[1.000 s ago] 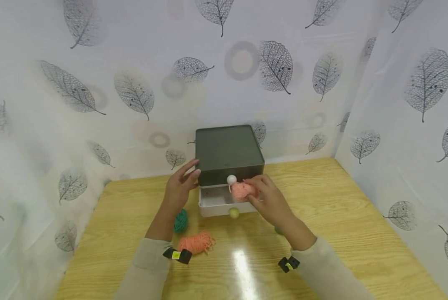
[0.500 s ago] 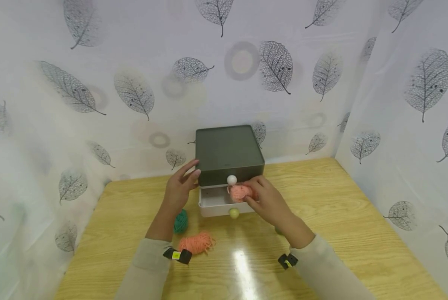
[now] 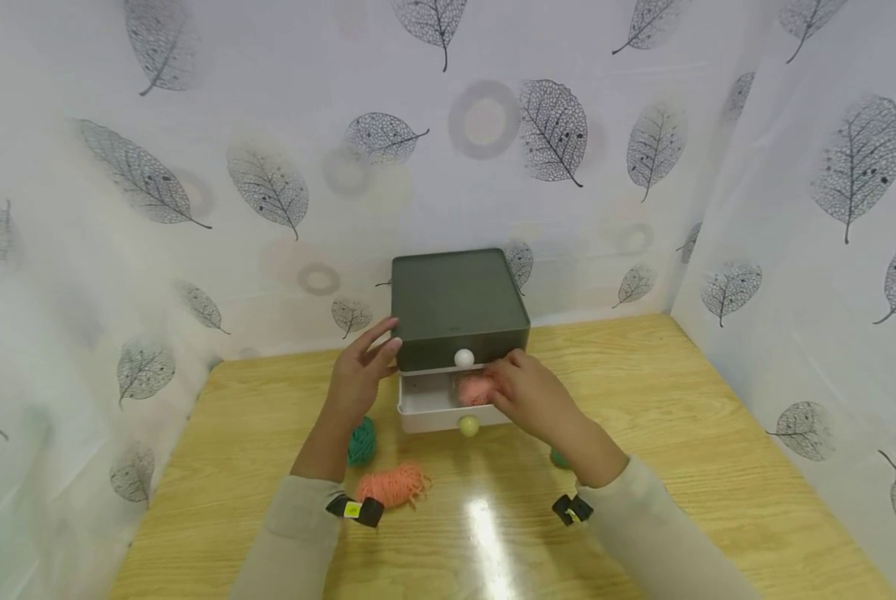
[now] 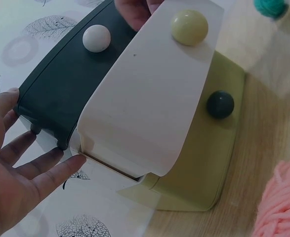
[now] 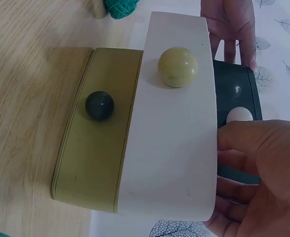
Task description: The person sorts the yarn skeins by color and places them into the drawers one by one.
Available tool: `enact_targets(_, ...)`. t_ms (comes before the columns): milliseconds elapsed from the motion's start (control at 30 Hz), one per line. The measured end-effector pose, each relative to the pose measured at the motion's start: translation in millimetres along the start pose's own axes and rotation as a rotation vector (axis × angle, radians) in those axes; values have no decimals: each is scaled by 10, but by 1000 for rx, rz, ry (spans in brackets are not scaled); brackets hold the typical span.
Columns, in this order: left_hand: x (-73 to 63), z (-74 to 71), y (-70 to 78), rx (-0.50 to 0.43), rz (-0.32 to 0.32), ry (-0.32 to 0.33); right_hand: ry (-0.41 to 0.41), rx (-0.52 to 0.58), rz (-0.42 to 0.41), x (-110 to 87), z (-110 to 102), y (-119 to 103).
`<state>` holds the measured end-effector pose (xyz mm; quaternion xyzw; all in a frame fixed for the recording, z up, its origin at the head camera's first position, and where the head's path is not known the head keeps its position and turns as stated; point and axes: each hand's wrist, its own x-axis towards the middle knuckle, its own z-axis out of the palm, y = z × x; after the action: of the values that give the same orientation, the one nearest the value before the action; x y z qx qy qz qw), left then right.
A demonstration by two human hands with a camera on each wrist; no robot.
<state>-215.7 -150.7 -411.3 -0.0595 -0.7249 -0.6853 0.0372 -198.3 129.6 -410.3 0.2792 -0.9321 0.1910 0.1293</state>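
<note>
The small three-drawer cabinet [image 3: 458, 321] stands at the back of the wooden table [image 3: 718, 433], its white middle drawer [image 3: 428, 408] pulled out. The left hand [image 3: 359, 375] rests flat and straight-fingered against the cabinet's side. The right hand [image 3: 526, 396], fingers curled, lowers a pink yarn bundle [image 3: 473, 388] into the drawer; nothing else shows inside. Loose strands could snag under the dark top drawer [image 4: 65, 81]. Another pink bundle [image 3: 393, 485] and teal yarn [image 3: 361, 442] lie on the table.
</note>
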Motion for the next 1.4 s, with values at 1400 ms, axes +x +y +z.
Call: enact_targets(1400, 4, -3, -7, 20, -7, -2, 204, 304, 66, -16, -44, 39)
